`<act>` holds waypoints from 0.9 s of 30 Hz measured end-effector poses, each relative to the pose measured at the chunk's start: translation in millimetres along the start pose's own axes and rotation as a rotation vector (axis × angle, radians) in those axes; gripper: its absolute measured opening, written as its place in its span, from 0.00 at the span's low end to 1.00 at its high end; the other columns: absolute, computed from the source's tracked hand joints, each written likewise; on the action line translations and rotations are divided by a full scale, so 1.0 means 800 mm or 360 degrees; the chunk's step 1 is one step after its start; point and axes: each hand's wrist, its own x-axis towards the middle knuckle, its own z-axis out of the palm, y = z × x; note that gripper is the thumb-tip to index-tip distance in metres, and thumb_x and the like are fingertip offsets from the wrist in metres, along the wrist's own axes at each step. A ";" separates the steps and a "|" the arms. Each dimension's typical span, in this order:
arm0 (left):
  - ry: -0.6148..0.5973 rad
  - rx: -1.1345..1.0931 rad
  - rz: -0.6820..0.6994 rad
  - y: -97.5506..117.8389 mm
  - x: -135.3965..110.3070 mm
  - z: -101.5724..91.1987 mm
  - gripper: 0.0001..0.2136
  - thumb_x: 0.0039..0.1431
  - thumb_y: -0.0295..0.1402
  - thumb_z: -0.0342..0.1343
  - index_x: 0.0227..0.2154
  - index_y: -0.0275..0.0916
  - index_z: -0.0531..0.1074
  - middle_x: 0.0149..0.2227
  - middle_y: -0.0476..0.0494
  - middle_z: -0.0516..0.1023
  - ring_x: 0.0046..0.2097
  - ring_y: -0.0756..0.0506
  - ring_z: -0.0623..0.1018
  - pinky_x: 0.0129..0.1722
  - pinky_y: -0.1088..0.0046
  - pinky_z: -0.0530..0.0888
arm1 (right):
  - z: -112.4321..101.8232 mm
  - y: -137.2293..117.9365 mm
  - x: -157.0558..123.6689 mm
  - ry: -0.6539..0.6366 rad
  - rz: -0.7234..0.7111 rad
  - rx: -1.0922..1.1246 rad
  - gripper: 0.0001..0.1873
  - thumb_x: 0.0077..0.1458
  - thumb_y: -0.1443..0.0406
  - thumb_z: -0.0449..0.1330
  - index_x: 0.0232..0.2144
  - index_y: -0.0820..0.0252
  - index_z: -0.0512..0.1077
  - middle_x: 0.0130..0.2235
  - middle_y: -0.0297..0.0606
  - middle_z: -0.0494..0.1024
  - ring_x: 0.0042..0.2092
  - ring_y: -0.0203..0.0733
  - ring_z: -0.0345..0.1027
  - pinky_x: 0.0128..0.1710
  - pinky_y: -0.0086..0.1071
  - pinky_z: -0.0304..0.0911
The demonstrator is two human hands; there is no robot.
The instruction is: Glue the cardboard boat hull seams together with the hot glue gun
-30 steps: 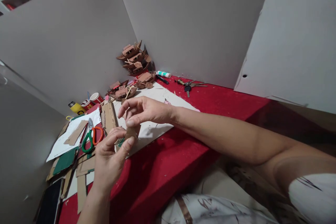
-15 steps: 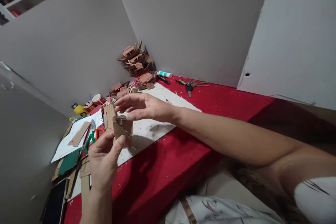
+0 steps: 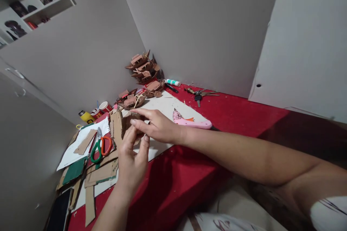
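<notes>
A small folded piece of brown cardboard [image 3: 126, 123] is between my two hands, partly hidden by the fingers. My left hand [image 3: 135, 157] grips its lower side, with thumb and fingers curled. Over its top and right side lies my right hand [image 3: 159, 126], the fingers on the upper edge and the thumb in front. Just behind my right wrist, on the white sheet [image 3: 159, 105], rests a pink glue gun [image 3: 193, 123].
Scissors [image 3: 101, 148] with green and orange handles lie left, among cardboard scraps [image 3: 101, 173] and paper [image 3: 73, 151]. A phone [image 3: 59, 209] is at the near left. Behind stand cardboard model boats [image 3: 142, 66], cups [image 3: 105, 107] and a glue bottle [image 3: 173, 82]. Keys [image 3: 198, 98] lie on the red tabletop [image 3: 230, 106].
My right hand has come down onto the cardboard piece, which has turned in my hands. The view has shifted, and the pink glue gun now shows behind my right wrist.
</notes>
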 end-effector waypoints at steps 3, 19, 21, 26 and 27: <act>-0.0071 -0.0289 -0.0265 0.012 0.003 -0.007 0.20 0.58 0.35 0.58 0.54 0.44 0.70 0.54 0.40 0.74 0.54 0.42 0.74 0.52 0.67 0.72 | -0.006 0.014 0.015 0.0048 0.0061 -0.0019 0.13 0.59 0.63 0.51 0.40 0.64 0.70 0.40 0.42 0.76 0.42 0.40 0.69 0.45 0.35 0.63; 0.0023 0.0144 -0.0528 -0.007 0.039 -0.040 0.21 0.48 0.44 0.63 0.42 0.37 0.76 0.36 0.42 0.80 0.33 0.47 0.77 0.28 0.76 0.74 | -0.027 0.043 0.034 -0.0780 0.0604 0.0463 0.07 0.52 0.66 0.51 0.26 0.63 0.66 0.23 0.29 0.66 0.22 0.29 0.59 0.19 0.21 0.56; -0.0027 0.0127 -0.0675 -0.020 0.032 -0.035 0.19 0.46 0.44 0.64 0.37 0.34 0.78 0.29 0.44 0.80 0.28 0.48 0.76 0.25 0.76 0.73 | -0.020 0.045 0.029 -0.0918 0.0590 0.0439 0.06 0.51 0.66 0.53 0.26 0.63 0.67 0.23 0.28 0.66 0.22 0.28 0.59 0.18 0.20 0.56; 0.0019 0.0110 -0.0759 -0.051 0.020 -0.027 0.14 0.45 0.40 0.64 0.31 0.33 0.78 0.27 0.44 0.80 0.28 0.49 0.75 0.27 0.76 0.72 | -0.007 0.051 0.022 -0.1000 0.0647 0.0375 0.02 0.48 0.70 0.55 0.26 0.64 0.68 0.23 0.28 0.68 0.23 0.28 0.61 0.20 0.21 0.60; 0.0037 0.0147 -0.0731 -0.055 0.017 -0.025 0.13 0.45 0.39 0.63 0.30 0.33 0.79 0.26 0.45 0.80 0.27 0.49 0.75 0.27 0.76 0.72 | -0.004 0.053 0.021 -0.0990 0.0657 0.0342 0.02 0.48 0.70 0.55 0.25 0.64 0.68 0.22 0.28 0.67 0.23 0.29 0.61 0.20 0.21 0.60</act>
